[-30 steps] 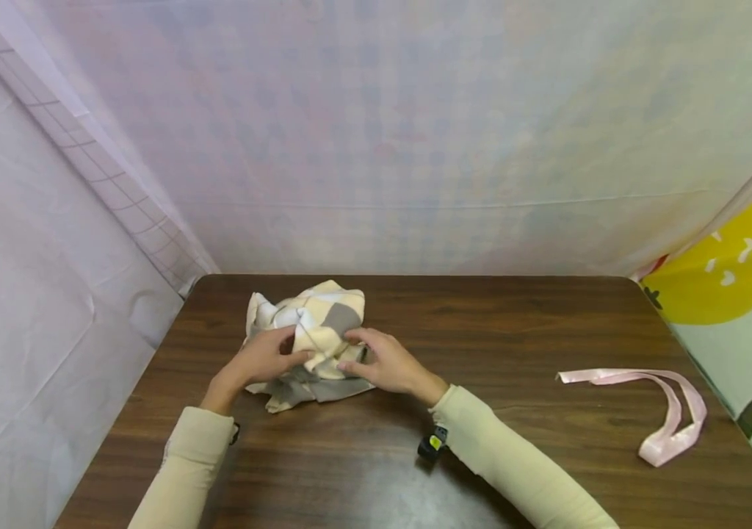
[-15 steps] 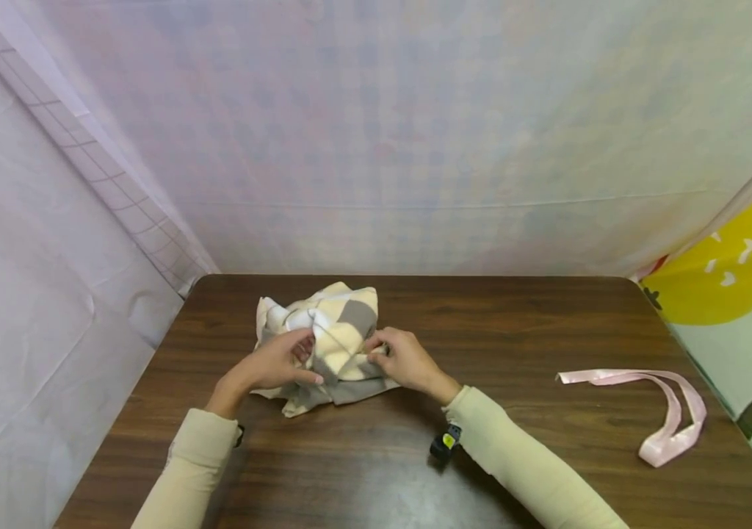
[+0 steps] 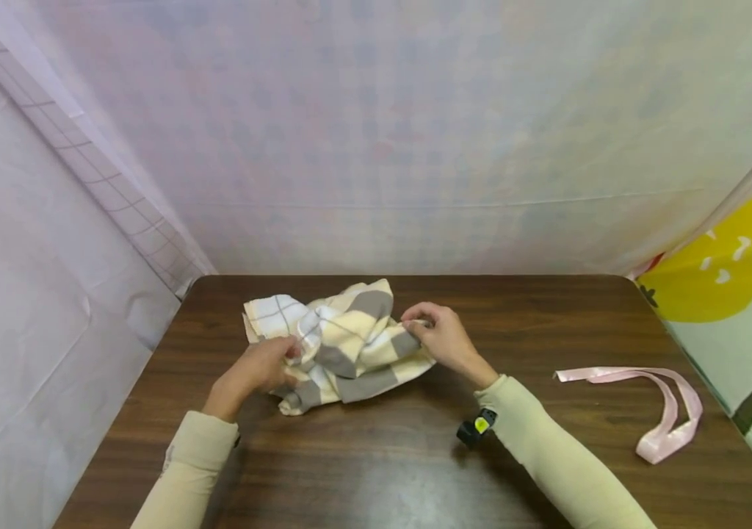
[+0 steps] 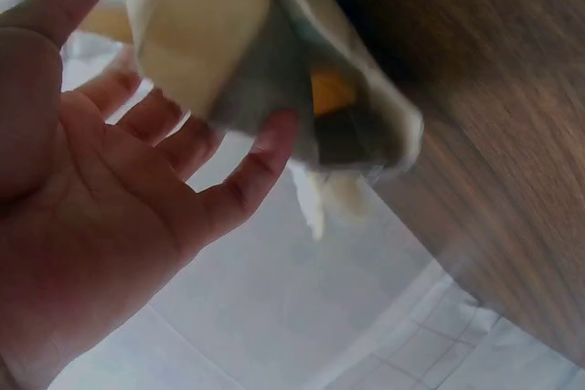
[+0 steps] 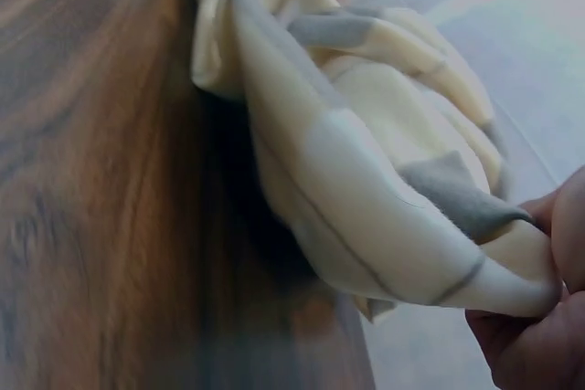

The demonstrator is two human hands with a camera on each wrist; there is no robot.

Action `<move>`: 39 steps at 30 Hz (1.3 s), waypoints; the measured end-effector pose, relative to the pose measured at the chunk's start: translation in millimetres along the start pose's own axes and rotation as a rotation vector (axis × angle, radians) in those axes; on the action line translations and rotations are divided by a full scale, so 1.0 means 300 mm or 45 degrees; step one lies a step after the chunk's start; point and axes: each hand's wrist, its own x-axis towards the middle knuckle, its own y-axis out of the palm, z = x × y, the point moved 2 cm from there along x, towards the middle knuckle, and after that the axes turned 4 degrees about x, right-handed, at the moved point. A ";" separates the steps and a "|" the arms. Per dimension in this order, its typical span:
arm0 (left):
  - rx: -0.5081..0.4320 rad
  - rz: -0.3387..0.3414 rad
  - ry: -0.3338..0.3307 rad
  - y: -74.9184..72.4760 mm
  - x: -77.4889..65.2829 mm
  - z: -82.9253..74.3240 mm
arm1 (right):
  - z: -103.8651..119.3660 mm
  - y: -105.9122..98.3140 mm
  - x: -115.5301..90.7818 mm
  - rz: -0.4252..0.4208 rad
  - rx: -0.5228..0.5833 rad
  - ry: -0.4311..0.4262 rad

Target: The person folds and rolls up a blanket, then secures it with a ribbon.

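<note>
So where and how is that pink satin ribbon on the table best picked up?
Probably pinch the pink satin ribbon by its left tip, coming from the left: that strand lies nearly straight, nearest the right hand, while the rest curves away.

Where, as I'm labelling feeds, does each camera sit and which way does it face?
Head: worn there, facing forward and down at cloth, table and pink ribbon; left hand, right hand, sleeves show.
Left wrist: on that wrist, facing the cloth; left hand shows.
Right wrist: on that wrist, facing the cloth; right hand shows, left hand beyond.
Wrist views share cloth and table.
</note>
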 end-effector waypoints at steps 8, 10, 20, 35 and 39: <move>0.001 -0.079 0.100 -0.019 -0.001 0.006 | -0.030 -0.140 0.007 -0.148 -0.025 0.043; -0.100 -0.098 0.128 -0.032 0.003 0.003 | -0.042 -0.179 0.007 -0.175 -0.062 0.067; -0.545 -0.245 0.301 -0.100 0.037 -0.112 | -0.039 -0.215 -0.026 -0.220 -0.379 -0.086; -0.588 -0.341 0.575 -0.137 0.059 -0.290 | 0.165 -0.003 -0.042 0.182 -0.348 -0.684; -0.639 -0.319 0.583 -0.140 0.061 -0.301 | 0.186 0.002 -0.036 0.124 -0.201 -0.649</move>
